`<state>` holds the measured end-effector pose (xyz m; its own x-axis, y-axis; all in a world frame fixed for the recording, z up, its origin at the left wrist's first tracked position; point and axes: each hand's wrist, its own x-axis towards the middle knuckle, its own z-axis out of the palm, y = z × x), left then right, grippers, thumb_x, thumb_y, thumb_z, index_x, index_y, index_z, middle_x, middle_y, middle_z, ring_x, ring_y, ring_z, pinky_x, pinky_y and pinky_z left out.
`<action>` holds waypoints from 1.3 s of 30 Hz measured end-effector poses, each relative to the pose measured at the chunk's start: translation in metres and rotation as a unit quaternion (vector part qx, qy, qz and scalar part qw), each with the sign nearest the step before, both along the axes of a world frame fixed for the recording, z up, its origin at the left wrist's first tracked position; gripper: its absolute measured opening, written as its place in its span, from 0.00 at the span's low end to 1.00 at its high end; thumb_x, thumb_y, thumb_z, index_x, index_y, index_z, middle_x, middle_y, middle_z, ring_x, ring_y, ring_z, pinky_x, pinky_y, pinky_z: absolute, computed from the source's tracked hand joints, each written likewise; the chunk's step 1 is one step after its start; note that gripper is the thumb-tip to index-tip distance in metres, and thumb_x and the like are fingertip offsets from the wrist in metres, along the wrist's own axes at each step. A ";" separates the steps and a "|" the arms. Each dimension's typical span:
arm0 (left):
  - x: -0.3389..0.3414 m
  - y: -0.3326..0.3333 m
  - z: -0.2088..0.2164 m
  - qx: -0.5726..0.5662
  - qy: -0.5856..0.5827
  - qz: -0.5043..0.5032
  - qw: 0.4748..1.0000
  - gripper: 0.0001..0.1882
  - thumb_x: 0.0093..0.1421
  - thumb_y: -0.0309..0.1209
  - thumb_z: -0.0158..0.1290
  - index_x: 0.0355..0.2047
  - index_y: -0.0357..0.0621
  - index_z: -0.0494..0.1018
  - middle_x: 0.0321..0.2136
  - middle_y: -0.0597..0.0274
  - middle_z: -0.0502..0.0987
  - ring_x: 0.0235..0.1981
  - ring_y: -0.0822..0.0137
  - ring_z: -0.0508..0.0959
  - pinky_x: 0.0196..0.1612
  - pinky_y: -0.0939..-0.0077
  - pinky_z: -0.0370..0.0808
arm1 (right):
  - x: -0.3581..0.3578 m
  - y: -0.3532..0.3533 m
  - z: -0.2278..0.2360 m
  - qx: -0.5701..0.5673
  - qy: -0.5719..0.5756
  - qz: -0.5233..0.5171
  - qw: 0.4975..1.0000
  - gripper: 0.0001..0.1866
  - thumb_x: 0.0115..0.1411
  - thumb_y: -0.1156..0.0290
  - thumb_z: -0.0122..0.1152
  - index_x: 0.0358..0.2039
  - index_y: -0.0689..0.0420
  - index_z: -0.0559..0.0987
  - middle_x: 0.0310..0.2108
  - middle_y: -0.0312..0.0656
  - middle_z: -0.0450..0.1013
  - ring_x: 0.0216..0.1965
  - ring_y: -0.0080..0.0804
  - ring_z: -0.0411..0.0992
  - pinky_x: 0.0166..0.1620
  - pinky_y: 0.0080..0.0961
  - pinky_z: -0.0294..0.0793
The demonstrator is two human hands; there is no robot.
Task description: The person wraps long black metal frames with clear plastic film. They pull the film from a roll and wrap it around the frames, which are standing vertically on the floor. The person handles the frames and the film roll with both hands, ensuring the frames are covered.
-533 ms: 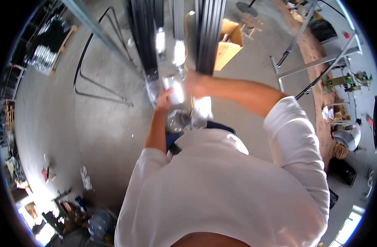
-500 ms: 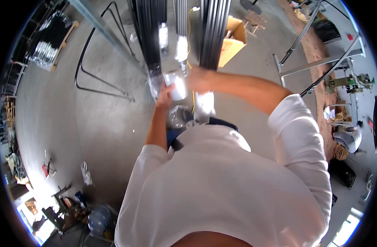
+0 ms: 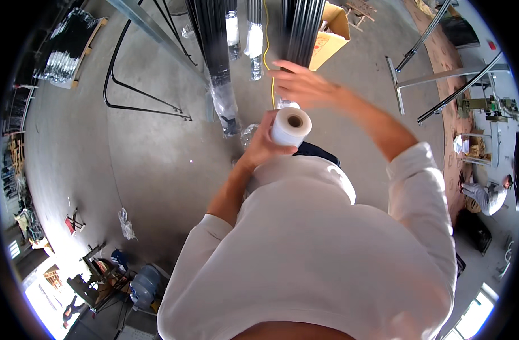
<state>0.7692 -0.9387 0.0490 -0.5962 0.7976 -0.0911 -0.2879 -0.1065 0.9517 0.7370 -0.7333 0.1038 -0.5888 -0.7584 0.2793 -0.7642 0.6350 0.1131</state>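
My left hand (image 3: 261, 146) is closed around a roll of clear plastic film (image 3: 289, 135), close in front of my body. The end of its hollow core faces up. My right hand (image 3: 304, 86) is raised beyond the roll, slightly blurred, with fingers stretched out and nothing visible in them. It overlaps the lower part of the right bundle of long black bars (image 3: 304, 42); whether it touches them I cannot tell. Further left stands another black bundle (image 3: 210, 42), its lower end wrapped in clear film (image 3: 225, 107). Between them, thinner bundles (image 3: 254, 42) also have film-wrapped ends.
A yellow cord (image 3: 267, 48) runs along the floor past an open cardboard box (image 3: 334, 42). Metal frames stand left (image 3: 149, 28) and right (image 3: 440, 76). A wrapped pallet (image 3: 67, 51) lies far left. Another person (image 3: 488, 196) is at the right edge, and a blue water jug (image 3: 146, 289) lower left.
The film roll has come away from the left bundle, rightward and closer to my body, with its end turned up. My right hand has shifted right and its fingers have spread.
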 end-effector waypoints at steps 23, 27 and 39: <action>-0.059 0.096 0.008 -0.057 0.070 0.085 0.992 0.12 0.47 0.27 0.60 0.32 0.35 0.74 0.27 0.61 0.77 0.30 0.74 0.76 0.36 0.83 0.71 | 0.161 -0.055 -0.033 -0.734 -0.177 -0.413 0.509 0.38 0.33 0.61 0.74 0.43 0.60 0.65 0.39 0.41 0.67 0.41 0.29 0.67 0.46 0.26 0.67; -0.058 0.079 0.017 -0.076 0.056 0.050 0.994 0.13 0.48 0.24 0.58 0.34 0.32 0.73 0.29 0.58 0.77 0.31 0.72 0.76 0.37 0.79 0.73 | 0.154 0.046 -0.106 -0.726 -0.225 -0.474 0.445 0.34 0.32 0.66 0.74 0.41 0.62 0.69 0.35 0.40 0.72 0.37 0.27 0.71 0.42 0.26 0.71; -0.038 -0.013 -0.001 -0.228 0.408 0.206 0.860 0.33 0.54 0.31 0.52 0.54 0.33 0.48 0.48 0.50 0.59 0.50 0.62 0.62 0.53 0.66 0.59 | 0.000 -0.084 -0.190 -0.752 -0.557 -0.142 0.323 0.17 0.50 0.70 0.60 0.40 0.62 0.72 0.28 0.40 0.73 0.30 0.29 0.73 0.36 0.25 0.73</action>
<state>0.7314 -0.9517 0.0479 -0.8341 0.4947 0.2440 0.4674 0.3990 0.7889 0.7372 -0.8172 -0.0866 -0.9455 -0.1293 -0.2989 0.3139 -0.6063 -0.7307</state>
